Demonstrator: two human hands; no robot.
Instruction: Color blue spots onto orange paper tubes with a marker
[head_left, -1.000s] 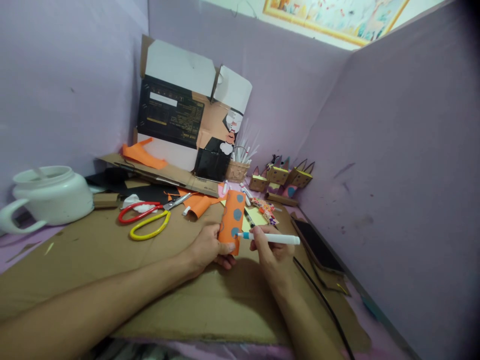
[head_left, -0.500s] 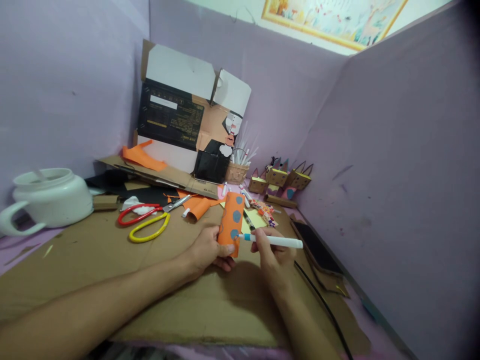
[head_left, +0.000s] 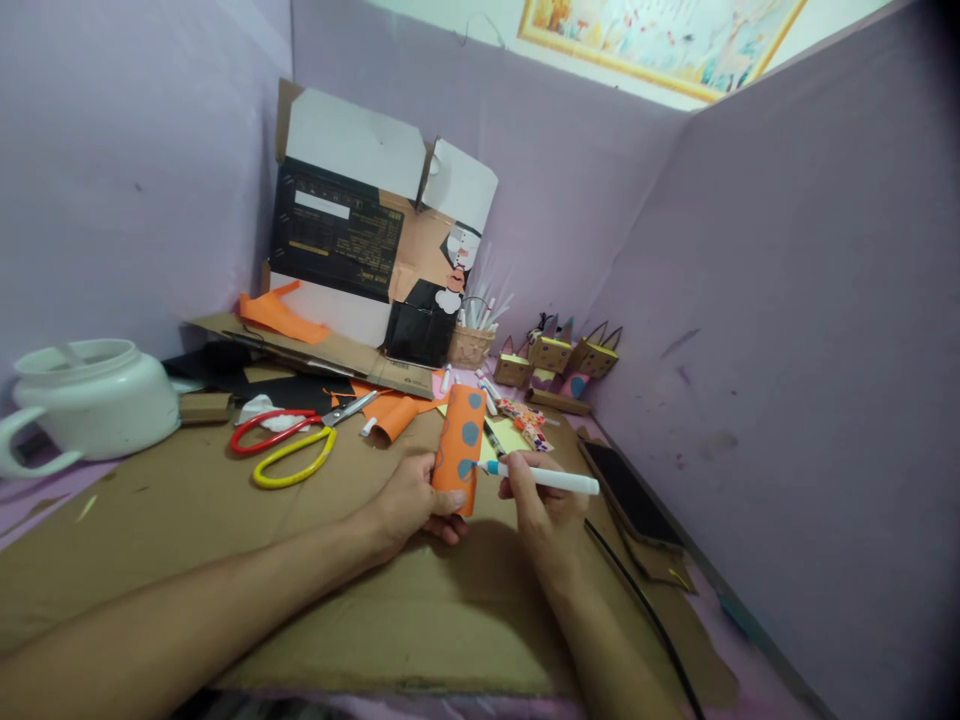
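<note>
An orange paper tube point(head_left: 452, 452) with blue-grey dots stands tilted over the cardboard sheet, its lower end held between the thumb and fingers of my left hand point(head_left: 415, 503). My right hand point(head_left: 541, 505) pinches a white marker point(head_left: 559, 479) with a blue collar. The marker lies roughly level, its tip touching or very close to the lowest full dot at the tube's right edge. Left of the hands, scissors point(head_left: 300, 450) with one red and one yellow handle rest partly spread on the cardboard.
A white mug point(head_left: 97, 400) stands far left. Behind are an unfolded box point(head_left: 337, 235), orange scraps point(head_left: 281, 315) and a basket of markers point(head_left: 471, 345). Small cardboard figures point(head_left: 551, 355) sit back right. A dark phone point(head_left: 637, 495) and black cable point(head_left: 645, 605) lie right.
The whole view has shifted slightly, moving the scene a little left. The marker tip remains by the same dot, with both hands keeping their holds.
</note>
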